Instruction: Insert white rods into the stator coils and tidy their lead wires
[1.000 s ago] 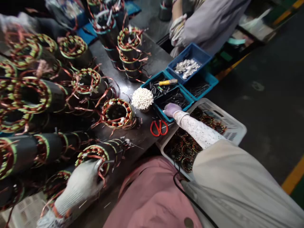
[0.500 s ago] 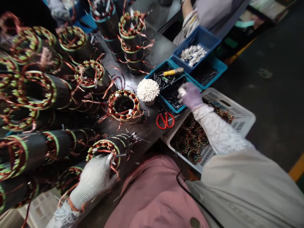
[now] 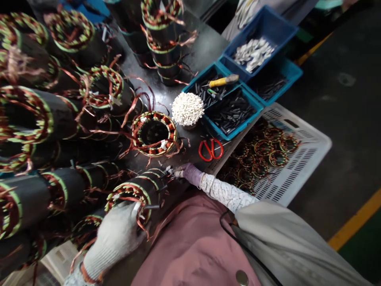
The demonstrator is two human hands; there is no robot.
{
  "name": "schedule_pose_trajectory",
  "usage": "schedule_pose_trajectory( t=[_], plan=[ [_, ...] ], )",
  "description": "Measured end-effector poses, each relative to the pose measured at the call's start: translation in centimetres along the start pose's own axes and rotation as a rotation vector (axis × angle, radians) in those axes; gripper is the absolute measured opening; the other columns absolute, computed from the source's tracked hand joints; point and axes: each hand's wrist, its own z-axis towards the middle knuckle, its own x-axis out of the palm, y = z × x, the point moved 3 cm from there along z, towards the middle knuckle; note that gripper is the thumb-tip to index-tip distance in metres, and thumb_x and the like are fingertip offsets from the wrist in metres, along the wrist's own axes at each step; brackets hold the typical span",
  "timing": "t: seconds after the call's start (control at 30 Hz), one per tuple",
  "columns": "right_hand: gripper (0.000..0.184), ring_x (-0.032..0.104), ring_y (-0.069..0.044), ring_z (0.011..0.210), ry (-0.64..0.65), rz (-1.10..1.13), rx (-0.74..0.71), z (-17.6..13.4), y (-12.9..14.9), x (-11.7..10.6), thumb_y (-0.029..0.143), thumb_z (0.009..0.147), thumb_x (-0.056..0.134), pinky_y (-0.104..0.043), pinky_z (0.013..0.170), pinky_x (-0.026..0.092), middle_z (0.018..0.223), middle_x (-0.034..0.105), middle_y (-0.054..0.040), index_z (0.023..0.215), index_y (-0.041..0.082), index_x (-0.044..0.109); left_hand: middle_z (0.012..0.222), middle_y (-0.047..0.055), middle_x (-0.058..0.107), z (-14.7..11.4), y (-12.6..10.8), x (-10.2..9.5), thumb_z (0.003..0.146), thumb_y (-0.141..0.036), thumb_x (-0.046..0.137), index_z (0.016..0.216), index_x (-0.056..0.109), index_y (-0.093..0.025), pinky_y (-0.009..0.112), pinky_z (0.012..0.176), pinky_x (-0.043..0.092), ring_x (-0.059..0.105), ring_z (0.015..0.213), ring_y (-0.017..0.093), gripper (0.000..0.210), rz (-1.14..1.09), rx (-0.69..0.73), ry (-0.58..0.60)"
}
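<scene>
My left hand (image 3: 120, 226), in a white knit glove, is closed on the near end of a motor stator (image 3: 149, 182) lying on its side, fingers reaching into the bore. Its thumb presses by the copper leads, where a black sleeve (image 3: 152, 206) sticks out. My right hand (image 3: 190, 174), in a purple glove with pale fingertips, is at the far end of this stator, by small pale scraps. Its fingers are drawn together; what they hold is too small to make out. Just beyond stands another stator (image 3: 154, 135) with copper windings facing up.
Red-handled scissors (image 3: 210, 150) lie beside a bundle of white sticks (image 3: 187, 109). Blue bins (image 3: 256, 115) hold black sleeves, white pieces and a yellow-handled tool (image 3: 224, 81). A white crate (image 3: 315, 139) of copper windings is at right. Several stators (image 3: 64, 113) crowd the left.
My right hand has left the bin of black sleeves and come down and left to the stator's far end. My left hand keeps its hold. The view has shifted slightly.
</scene>
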Motion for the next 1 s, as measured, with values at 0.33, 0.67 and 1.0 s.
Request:
schedule_pose_trajectory(
  t=[0.33,0.67,1.0],
  plan=[
    [0.010,0.061,-0.016,0.070,0.064,-0.295,-0.137,0.6,1.5,0.8,0.013,0.066,0.064,-0.026,0.067,0.047,0.069,0.069,-0.0019,0.070,0.014,0.073,0.078,0.011,0.066,-0.2,-0.3,-0.3,0.073,-0.035,0.050,0.080,0.063,-0.019,0.036,0.068,0.049,0.064,0.079,0.028,0.022,-0.059,-0.011,0.003],
    [0.013,0.063,-0.015,0.076,0.141,-0.704,-0.307,0.7,2.9,2.1,0.013,0.078,0.057,-0.026,0.073,0.047,0.080,0.071,-0.0042,0.078,0.015,0.069,0.077,0.010,0.067,0.3,-0.8,-0.1,0.073,-0.034,0.052,0.083,0.064,-0.019,0.036,0.067,0.048,0.062,0.076,0.026,0.022,-0.121,-0.019,-0.041],
    [0.034,0.062,-0.022,0.104,-0.237,-0.881,-0.799,-6.7,8.6,-0.7,0.022,0.088,0.044,-0.037,0.092,0.050,0.111,0.066,-0.0124,0.117,0.017,0.060,0.110,0.008,0.066,-4.5,1.0,-3.0,0.087,-0.031,0.045,0.123,0.054,-0.022,0.031,0.084,0.051,0.063,0.098,0.018,0.038,-0.418,-0.230,-0.553]
  ],
)
